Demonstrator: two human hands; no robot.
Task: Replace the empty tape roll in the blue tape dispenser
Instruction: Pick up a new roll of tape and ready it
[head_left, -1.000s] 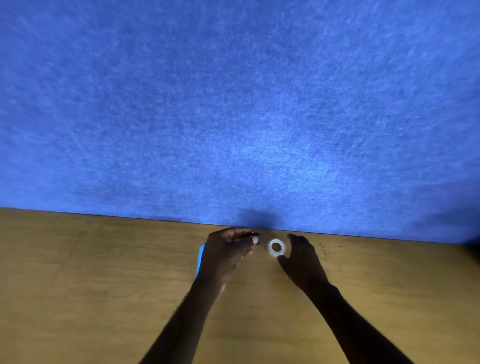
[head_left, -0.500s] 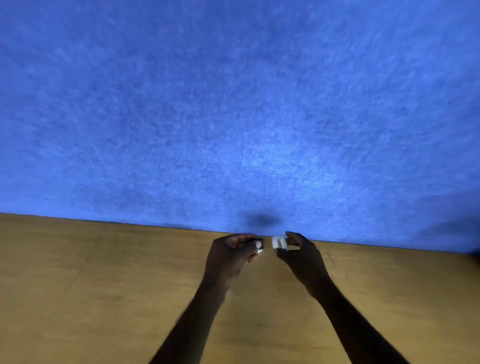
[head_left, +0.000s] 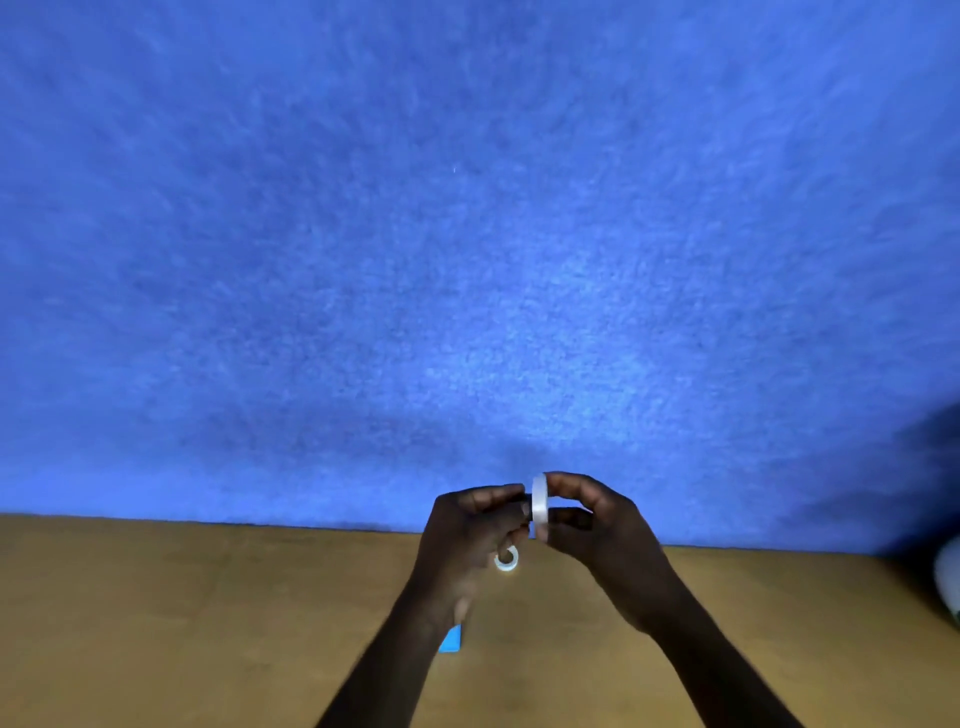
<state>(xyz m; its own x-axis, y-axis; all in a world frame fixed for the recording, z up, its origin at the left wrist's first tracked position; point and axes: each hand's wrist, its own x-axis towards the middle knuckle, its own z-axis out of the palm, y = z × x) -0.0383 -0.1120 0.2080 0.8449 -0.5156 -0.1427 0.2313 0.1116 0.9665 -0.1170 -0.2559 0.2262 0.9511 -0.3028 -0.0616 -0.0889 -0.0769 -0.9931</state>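
My right hand holds a white tape roll edge-on between thumb and fingers, lifted above the wooden table in front of the blue wall. My left hand has its fingers closed, the tips pressed against the roll's left face; anything pinched between them is hidden. A small white ring, like an empty core, shows just below the left hand. A corner of the blue tape dispenser lies on the table, mostly hidden by my left forearm.
A blue felt wall rises straight behind the table's far edge. At the right edge of the view sits a pale rounded object, partly cut off, with a dark shadow above it.
The right hand picked the tape roll up off the table and turned it edge-on. Both hands rose and came together. The small ring and the dispenser's corner now show below the left hand.
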